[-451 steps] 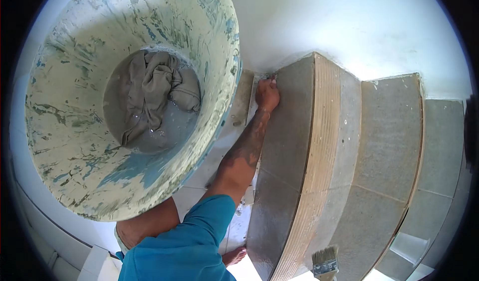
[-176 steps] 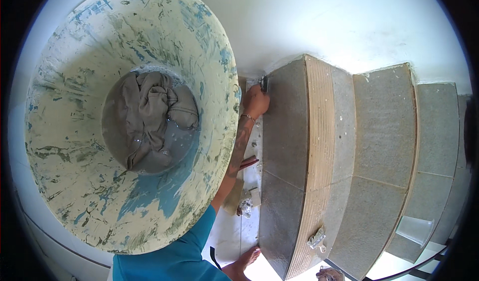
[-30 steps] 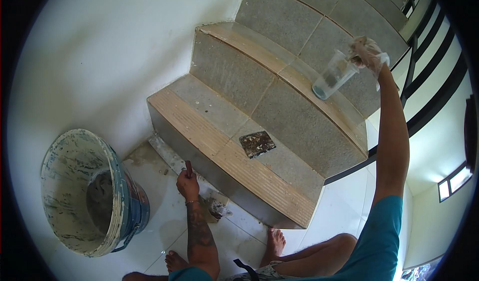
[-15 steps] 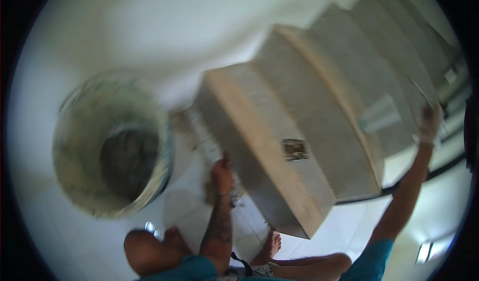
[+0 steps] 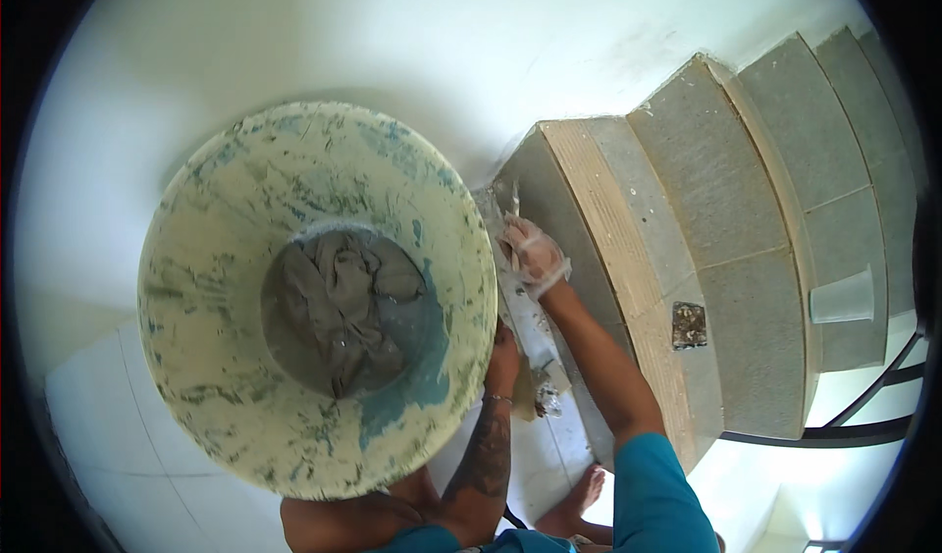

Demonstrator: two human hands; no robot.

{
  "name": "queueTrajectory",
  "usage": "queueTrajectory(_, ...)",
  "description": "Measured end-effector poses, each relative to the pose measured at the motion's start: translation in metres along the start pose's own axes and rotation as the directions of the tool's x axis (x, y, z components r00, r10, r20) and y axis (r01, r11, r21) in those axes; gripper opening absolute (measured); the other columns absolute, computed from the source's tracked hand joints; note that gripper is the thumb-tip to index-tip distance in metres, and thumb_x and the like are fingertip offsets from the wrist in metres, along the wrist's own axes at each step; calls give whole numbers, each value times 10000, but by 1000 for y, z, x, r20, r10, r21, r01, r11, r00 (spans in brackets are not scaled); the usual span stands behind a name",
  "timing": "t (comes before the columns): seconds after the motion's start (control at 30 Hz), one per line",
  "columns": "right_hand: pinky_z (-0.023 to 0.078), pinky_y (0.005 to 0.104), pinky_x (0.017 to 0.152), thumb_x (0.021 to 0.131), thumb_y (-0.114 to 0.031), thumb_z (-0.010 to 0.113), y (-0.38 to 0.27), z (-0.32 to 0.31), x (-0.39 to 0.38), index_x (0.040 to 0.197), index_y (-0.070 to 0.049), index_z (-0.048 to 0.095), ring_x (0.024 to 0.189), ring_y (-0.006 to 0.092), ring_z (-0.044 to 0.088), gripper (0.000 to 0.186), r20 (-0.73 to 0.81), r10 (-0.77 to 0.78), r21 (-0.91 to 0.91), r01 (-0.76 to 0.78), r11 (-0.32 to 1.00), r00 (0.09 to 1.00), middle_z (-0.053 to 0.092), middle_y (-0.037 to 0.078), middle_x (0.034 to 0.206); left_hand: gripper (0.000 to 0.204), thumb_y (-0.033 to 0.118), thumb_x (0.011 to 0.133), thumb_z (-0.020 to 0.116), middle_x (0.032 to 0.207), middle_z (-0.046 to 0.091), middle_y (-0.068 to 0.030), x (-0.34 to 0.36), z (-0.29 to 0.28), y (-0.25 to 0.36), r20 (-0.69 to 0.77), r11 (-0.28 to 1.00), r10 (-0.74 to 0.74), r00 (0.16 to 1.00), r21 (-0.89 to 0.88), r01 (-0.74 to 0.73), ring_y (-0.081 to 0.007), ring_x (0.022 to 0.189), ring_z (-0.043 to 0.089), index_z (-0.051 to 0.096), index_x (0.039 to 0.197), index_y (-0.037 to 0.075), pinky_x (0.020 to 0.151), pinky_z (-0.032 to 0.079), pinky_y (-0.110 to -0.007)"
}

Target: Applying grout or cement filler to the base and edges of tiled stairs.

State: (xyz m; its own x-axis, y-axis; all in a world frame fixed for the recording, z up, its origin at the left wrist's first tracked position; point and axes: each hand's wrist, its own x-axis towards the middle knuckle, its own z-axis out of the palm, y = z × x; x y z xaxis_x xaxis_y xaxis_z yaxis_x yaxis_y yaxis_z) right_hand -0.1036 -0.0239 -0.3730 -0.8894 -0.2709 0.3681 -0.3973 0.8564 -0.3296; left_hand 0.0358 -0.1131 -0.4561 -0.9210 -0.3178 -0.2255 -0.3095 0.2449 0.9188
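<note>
A large cream bucket (image 5: 186, 357), streaked with blue-green and dark smears, stands on the left. A wet grey cloth (image 5: 343, 293) lies bunched at its bottom in murky water. My left hand (image 5: 503, 362) is low beside the bucket's right side; the rim hides most of its fingers, so its grip does not show. My right hand (image 5: 533, 252), in a clear plastic glove, is between the rim and the lowest stair. Its fingers are curled closed; what they hold, if anything, is unclear. A pale, dirty strip (image 5: 532, 329) runs below it.
Grey tiled stairs (image 5: 751, 337) with ridged tan edging rise to the right. A dark speckled square piece (image 5: 689, 325) and a pale translucent cup (image 5: 842, 298) lie on the steps. Crumpled shiny scraps (image 5: 549, 398) lie near my left hand. A white wall (image 5: 442, 43) stands behind.
My right hand has come from the upper stairs, where it held a thin stick-like tool, down beside the bucket. The view has shifted, and the bucket looks larger and more central.
</note>
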Motion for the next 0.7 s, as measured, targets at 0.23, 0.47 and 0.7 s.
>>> queueTrajectory(0.23, 442, 386, 841, 824, -257, 490, 58, 71, 5, 1038, -67, 564, 972, 347, 558, 295, 173, 231, 2, -235, 972, 957, 592, 176, 1034, 211, 200, 766, 626, 654, 616, -137, 7, -29, 56, 233, 952, -201, 951, -182, 246, -256, 622, 617, 563, 726, 3, 605, 474, -355)
queueTrajectory(0.47, 452, 396, 820, 806, -203, 502, 59, 73, 1, 1050, -78, 562, 963, 353, 558, 281, 173, 316, 225, -349, 910, 933, 584, 179, 1036, 190, 180, 810, 572, 694, 607, -134, 13, 2, 12, -54, 994, 41, 998, -100, -46, -256, 629, 599, 542, 801, -8, 603, 463, -363)
queueTrajectory(0.7, 471, 387, 715, 829, -136, 554, -12, -12, 17, 988, -60, 586, 844, 343, 586, 179, 63, 251, 91, -256, 962, 966, 604, 172, 929, 191, 149, 841, 537, 745, 595, -153, 40, 9, 14, -76, 997, 28, 997, -76, -33, -293, 695, 586, 555, 941, -12, 661, 459, -378)
